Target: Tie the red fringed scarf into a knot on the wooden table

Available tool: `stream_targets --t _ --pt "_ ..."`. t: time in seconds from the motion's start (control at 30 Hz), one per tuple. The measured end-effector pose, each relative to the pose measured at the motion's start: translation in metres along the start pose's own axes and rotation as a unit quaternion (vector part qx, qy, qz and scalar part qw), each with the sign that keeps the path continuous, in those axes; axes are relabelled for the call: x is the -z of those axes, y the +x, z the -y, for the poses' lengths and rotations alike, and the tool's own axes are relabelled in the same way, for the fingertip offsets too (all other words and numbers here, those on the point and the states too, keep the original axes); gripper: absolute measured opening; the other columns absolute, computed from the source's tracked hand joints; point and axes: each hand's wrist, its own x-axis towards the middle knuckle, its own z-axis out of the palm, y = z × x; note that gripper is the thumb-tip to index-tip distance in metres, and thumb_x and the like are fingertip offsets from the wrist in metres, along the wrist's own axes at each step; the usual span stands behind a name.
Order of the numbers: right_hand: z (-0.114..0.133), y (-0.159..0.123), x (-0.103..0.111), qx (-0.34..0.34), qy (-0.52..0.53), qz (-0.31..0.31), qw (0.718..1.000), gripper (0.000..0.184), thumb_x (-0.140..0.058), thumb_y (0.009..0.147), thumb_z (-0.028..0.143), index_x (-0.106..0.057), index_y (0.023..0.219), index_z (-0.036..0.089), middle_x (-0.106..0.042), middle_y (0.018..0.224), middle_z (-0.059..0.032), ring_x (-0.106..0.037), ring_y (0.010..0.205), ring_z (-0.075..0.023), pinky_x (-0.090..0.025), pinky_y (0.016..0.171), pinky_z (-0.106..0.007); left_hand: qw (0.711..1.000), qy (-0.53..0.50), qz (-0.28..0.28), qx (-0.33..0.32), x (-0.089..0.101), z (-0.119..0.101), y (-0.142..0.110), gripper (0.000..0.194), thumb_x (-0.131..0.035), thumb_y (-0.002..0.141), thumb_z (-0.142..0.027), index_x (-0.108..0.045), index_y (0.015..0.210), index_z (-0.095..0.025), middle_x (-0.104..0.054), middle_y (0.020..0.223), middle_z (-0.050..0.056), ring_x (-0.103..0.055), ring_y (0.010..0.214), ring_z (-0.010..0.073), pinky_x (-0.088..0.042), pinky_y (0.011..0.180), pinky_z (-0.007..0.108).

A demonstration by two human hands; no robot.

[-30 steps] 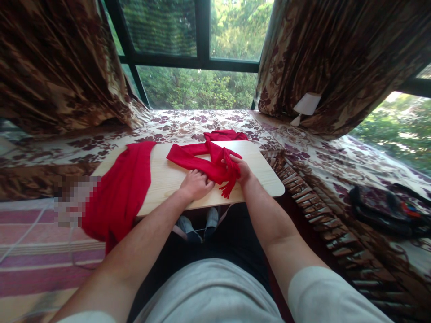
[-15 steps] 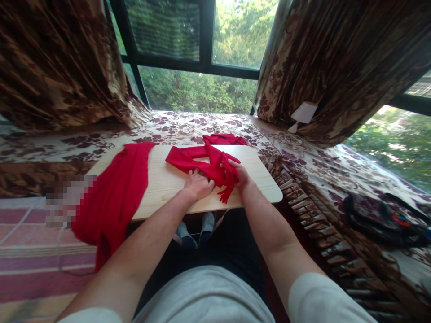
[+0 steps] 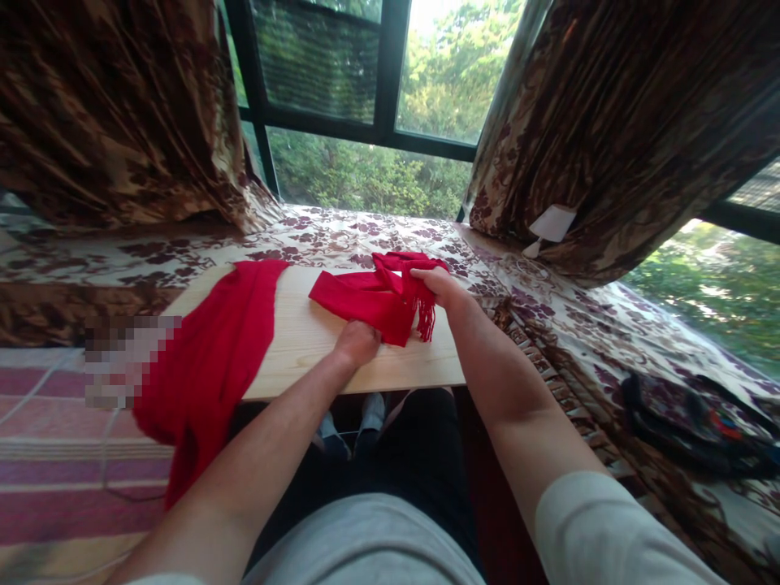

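Observation:
A red scarf point(image 3: 359, 296) with a fringed end lies bent and partly folded on a pale wooden board table point(image 3: 317, 370). At its near edge my left hand point(image 3: 358, 343) is closed, gripping the cloth. Farther off and to the right, my right hand point(image 3: 435, 284) is closed on the scarf close to the fringe, which hangs down below the fingers. Some of the red cloth reaches over the table's far edge. Another stretch of red cloth point(image 3: 225, 341) drapes over the table's left end; whether it joins the scarf I cannot tell.
Beyond the table runs a ledge with floral cloth point(image 3: 341, 231), under a window. A small white lamp point(image 3: 552, 223) stands at the back right, by the curtain. A black bag point(image 3: 688, 422) lies on the right, and a striped cover point(image 3: 73, 471) on the left.
My right hand has moved away from me with the fringed end, and the fringe now hangs straighter. My left hand has closed tighter at the scarf's near edge. The view has shifted slightly.

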Motion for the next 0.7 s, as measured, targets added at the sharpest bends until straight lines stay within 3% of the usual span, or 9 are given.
stream_targets --t 0.13,0.27,0.4,0.5,0.7 --pt "-0.002 0.003 -0.017 0.021 -0.146 -0.033 0.988 0.007 -0.07 0.076 0.015 -0.071 0.083 0.014 -0.07 0.067 -0.0013 -0.063 0.058 -0.0133 -0.055 0.06 -0.025 0.996 -0.084 -0.026 0.01 -0.005 0.005 0.001 0.035 -0.046 0.088 -0.019 -0.073 0.108 -0.013 -0.074 0.107 0.018 -0.067 0.108 0.0326 -0.048 0.1 0.049" --pt "-0.003 -0.009 -0.038 0.045 -0.22 0.079 0.971 0.012 -0.071 0.072 0.017 -0.074 0.083 0.013 -0.073 0.074 -0.0016 -0.062 0.061 -0.0112 -0.05 0.059 -0.021 0.987 -0.145 -0.07 0.007 -0.004 0.008 0.004 0.044 -0.044 0.09 -0.019 -0.064 0.128 -0.013 -0.066 0.13 0.019 -0.058 0.127 0.0312 -0.044 0.109 0.047" --pt "-0.01 -0.018 -0.056 0.015 -0.231 0.159 0.96 0.014 -0.074 0.066 0.017 -0.074 0.079 0.013 -0.074 0.076 -0.0033 -0.062 0.062 -0.0135 -0.051 0.058 -0.023 0.966 -0.219 -0.139 -0.016 0.004 0.004 0.008 0.054 -0.057 0.09 -0.033 -0.051 0.142 -0.019 -0.054 0.146 0.016 -0.043 0.142 0.0339 -0.032 0.119 0.052" --pt "-0.015 -0.02 -0.064 0.003 -0.255 0.162 0.953 0.013 -0.075 0.065 0.017 -0.073 0.077 0.014 -0.073 0.073 -0.0039 -0.062 0.059 -0.0155 -0.05 0.056 -0.025 0.969 -0.205 -0.138 -0.012 0.01 0.003 0.009 0.06 -0.063 0.088 -0.041 -0.048 0.143 -0.024 -0.051 0.149 0.014 -0.037 0.145 0.0338 -0.027 0.12 0.052" --pt "-0.014 -0.021 -0.058 -0.004 -0.271 0.233 0.934 0.005 -0.073 0.067 0.015 -0.071 0.072 0.016 -0.071 0.068 -0.0026 -0.061 0.059 -0.0159 -0.05 0.056 -0.025 0.968 -0.219 -0.11 0.056 0.011 0.013 0.014 0.048 -0.06 0.091 -0.035 -0.054 0.137 -0.025 -0.058 0.143 0.011 -0.048 0.137 0.0303 -0.033 0.117 0.049"
